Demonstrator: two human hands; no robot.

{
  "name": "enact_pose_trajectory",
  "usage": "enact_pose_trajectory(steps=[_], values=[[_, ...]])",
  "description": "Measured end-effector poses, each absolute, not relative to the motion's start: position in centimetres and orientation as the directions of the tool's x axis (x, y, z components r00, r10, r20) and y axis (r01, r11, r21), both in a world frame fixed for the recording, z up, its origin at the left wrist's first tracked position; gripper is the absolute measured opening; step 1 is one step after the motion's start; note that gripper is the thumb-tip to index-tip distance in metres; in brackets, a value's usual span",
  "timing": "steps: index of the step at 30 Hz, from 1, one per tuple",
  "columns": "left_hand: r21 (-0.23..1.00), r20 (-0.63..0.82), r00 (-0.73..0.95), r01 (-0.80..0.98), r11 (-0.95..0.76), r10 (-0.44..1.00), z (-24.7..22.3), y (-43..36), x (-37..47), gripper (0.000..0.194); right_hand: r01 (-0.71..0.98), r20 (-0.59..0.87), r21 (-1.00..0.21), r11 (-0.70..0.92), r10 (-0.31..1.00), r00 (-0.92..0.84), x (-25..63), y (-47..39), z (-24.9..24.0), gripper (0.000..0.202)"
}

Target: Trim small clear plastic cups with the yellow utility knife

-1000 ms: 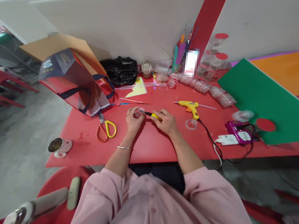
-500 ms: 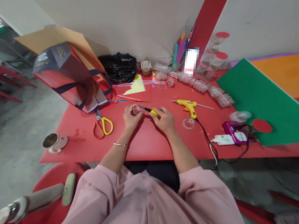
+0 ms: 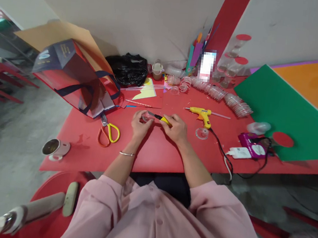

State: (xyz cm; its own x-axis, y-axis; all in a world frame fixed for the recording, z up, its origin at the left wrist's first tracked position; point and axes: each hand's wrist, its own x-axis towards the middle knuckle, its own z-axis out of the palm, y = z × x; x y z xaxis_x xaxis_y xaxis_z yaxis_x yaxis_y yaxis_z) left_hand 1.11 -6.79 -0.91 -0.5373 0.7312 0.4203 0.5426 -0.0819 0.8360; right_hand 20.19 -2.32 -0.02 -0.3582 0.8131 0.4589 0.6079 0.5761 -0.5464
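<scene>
My left hand point(image 3: 141, 126) is closed round a small clear plastic cup point(image 3: 147, 116) above the red table point(image 3: 155, 152). In my right hand point(image 3: 177, 129) is a yellow and black craft knife point(image 3: 163, 120), its blade pointing left and meeting the clear cup. A yellow glue gun point(image 3: 201, 116) lies to the right of my right hand, with a clear round plastic piece point(image 3: 202, 133) just below it. Scissors point(image 3: 109, 132) with red and yellow handles lie left of my left hand.
Nested clear cups point(image 3: 215, 91) line the back, near a phone point(image 3: 207, 66). A paper bag point(image 3: 67, 71) and mug point(image 3: 56, 148) stand left. At right are green board point(image 3: 287, 113), a purple box point(image 3: 255, 145) and cables.
The camera view has shifted slightly, so the objects on the right appear a little further right. Both hands keep their holds on the cup and the knife.
</scene>
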Motion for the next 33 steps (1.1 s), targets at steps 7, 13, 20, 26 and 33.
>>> enact_pose_trajectory(steps=[7, 13, 20, 26, 33], values=[[0.821, 0.437, -0.536, 0.565, -0.077, 0.723, -0.8, -6.77, 1.31, 0.04, 0.596, 0.46, -0.55, 0.585, 0.808, -0.368, 20.09, -2.37, -0.15, 0.046], [0.819, 0.442, -0.546, 0.569, -0.072, 0.712, -0.43, -6.86, 1.47, 0.039, 0.593, 0.47, -0.575, 0.564, 0.821, -0.325, 20.16, -2.27, -0.06, 0.047], [0.823, 0.448, -0.545, 0.56, -0.09, 0.709, -0.19, -6.95, 1.71, 0.038, 0.582, 0.461, -0.559, 0.591, 0.804, -0.374, 19.79, -2.63, -0.17, 0.047], [0.844, 0.415, -0.588, 0.534, -0.052, 0.694, -0.39, -7.02, 1.34, 0.038, 0.617, 0.471, -0.572, 0.541, 0.832, -0.294, 20.37, -2.07, -0.12, 0.047], [0.849, 0.395, -0.561, 0.526, -0.055, 0.728, -0.59, -6.73, 1.72, 0.039, 0.559, 0.462, -0.586, 0.586, 0.809, -0.363, 19.94, -2.72, 0.13, 0.048]])
